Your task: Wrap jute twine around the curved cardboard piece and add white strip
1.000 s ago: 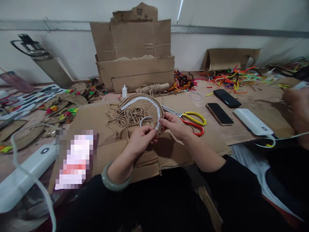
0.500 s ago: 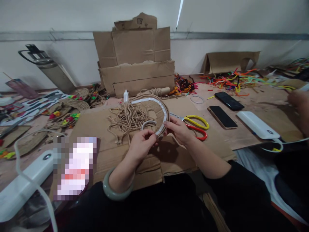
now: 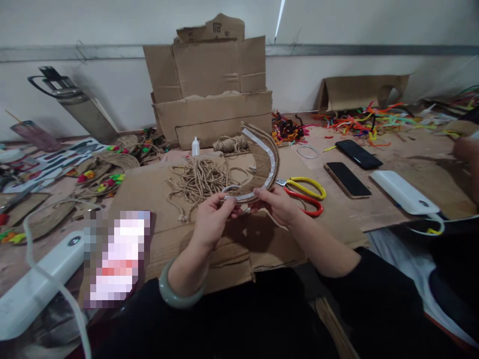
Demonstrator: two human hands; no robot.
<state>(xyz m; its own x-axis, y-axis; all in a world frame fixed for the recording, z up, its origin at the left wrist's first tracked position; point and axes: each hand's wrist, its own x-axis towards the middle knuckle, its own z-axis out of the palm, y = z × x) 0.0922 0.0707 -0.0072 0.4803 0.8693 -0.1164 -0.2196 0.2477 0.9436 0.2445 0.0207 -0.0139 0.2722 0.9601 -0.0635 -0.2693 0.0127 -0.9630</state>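
My left hand (image 3: 213, 217) and my right hand (image 3: 275, 203) both pinch the lower end of a curved cardboard piece (image 3: 266, 159) edged with jute rope and a white tape strip. The piece arcs up and to the right above the hands. My left fingers also pinch a thin strip of white tape (image 3: 230, 190) that loops off the piece's end. A loose bundle of jute rope (image 3: 200, 182) lies on the cardboard sheet (image 3: 149, 192) just behind my hands. Yellow-and-red scissors (image 3: 303, 192) lie right of my right hand.
Stacked cardboard boxes (image 3: 211, 89) stand at the back, with a small glue bottle (image 3: 195, 147) and a jute spool (image 3: 229, 144) before them. Two phones (image 3: 344, 179) and a white power bank (image 3: 404, 192) lie right. Coloured pipe cleaners (image 3: 370, 119) are scattered behind. Another person's hand (image 3: 467, 154) is at far right.
The curved piece has turned clockwise in my hands, its arc now rising to the right. Both hands stay pinched on its end, and the camera has tilted slightly.
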